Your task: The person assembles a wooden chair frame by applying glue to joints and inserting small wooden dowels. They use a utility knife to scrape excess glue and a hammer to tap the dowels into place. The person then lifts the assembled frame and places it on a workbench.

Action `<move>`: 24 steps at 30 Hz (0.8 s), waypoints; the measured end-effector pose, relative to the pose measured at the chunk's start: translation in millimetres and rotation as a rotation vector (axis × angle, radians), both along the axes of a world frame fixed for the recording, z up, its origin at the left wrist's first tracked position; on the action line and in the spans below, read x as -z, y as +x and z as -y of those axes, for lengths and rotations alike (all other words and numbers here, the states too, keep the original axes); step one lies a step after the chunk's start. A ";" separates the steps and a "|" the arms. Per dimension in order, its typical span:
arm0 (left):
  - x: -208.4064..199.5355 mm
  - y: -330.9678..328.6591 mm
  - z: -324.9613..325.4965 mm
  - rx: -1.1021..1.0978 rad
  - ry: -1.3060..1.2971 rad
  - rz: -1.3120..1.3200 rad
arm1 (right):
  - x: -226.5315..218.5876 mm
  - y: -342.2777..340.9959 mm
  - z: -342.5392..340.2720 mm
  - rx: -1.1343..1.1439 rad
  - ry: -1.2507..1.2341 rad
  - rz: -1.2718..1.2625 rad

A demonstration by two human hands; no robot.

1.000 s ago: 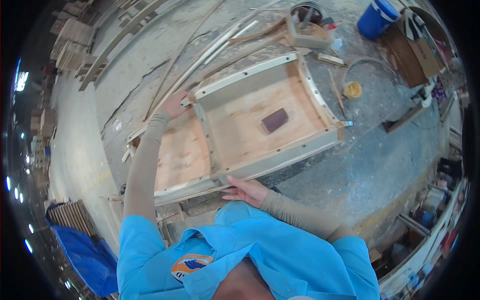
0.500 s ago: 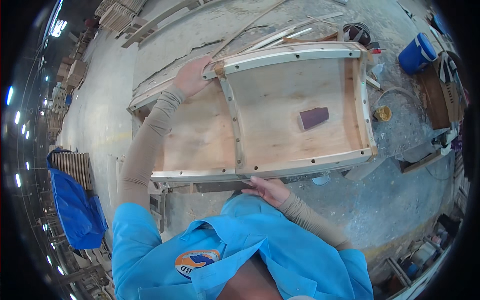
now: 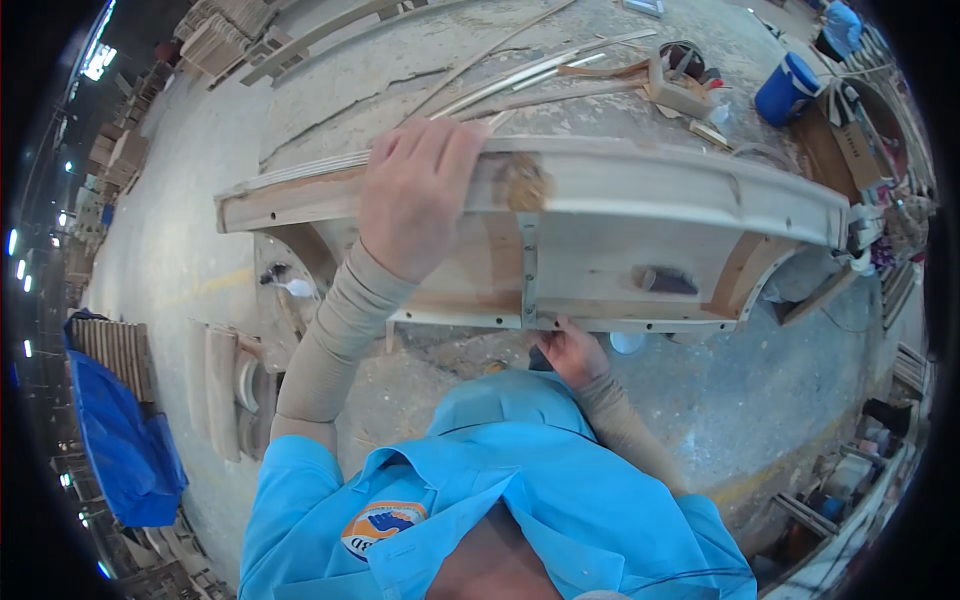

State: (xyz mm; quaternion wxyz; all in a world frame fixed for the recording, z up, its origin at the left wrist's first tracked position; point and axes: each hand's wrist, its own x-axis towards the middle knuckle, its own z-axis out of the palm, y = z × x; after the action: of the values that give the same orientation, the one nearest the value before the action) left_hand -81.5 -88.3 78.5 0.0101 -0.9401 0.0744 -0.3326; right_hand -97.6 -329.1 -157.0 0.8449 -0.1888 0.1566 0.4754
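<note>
Item, lower centre of the frame: the person's blue shirt collar (image 3: 500,470), both sleeved forearms rising from it.

Item, centre: right hand (image 3: 572,352), fingers closed on the near lower rail of the wooden panel (image 3: 600,255), apparently taking the weight from beneath.

Item, upper centre: left hand (image 3: 415,190), fingers curled over and clamped on the panel's upper edge, thumb side towards the camera; the hold looks placed to steady the piece while it stands tipped on edge.

Item, the panel itself: a large curved plywood form spanning the middle of the frame from left to right, pale boards framed by light rails, a vertical metal strip (image 3: 528,275) with fixings down its middle, a rough brown patch on the top rail, and a dark sanding block (image 3: 668,281) lying against its inner face at right.

Item, left of frame: stacked timber pieces (image 3: 225,385) on the concrete floor (image 3: 180,260); a blue tarpaulin (image 3: 120,440) beyond.

Item, upper frame: long bent wood strips (image 3: 540,75) on the floor; a blue bucket (image 3: 785,90) at upper right.
</note>
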 end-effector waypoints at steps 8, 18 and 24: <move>-12.6 -87.8 54.7 0.137 0.108 0.162 | 47.3 -62.2 11.7 0.169 0.173 0.061; 6.0 -146.3 87.4 0.166 0.062 0.130 | 40.5 -129.0 37.4 0.246 -0.053 0.075; 22.3 -181.2 121.9 0.155 0.021 0.084 | 59.0 -153.3 68.1 0.232 -0.075 0.086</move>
State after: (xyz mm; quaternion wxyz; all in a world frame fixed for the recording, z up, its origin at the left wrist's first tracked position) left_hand -262.7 -210.2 56.2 -0.0029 -0.9166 0.1498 -0.3706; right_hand -250.8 -397.2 -216.0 0.8924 -0.2210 0.1586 0.3600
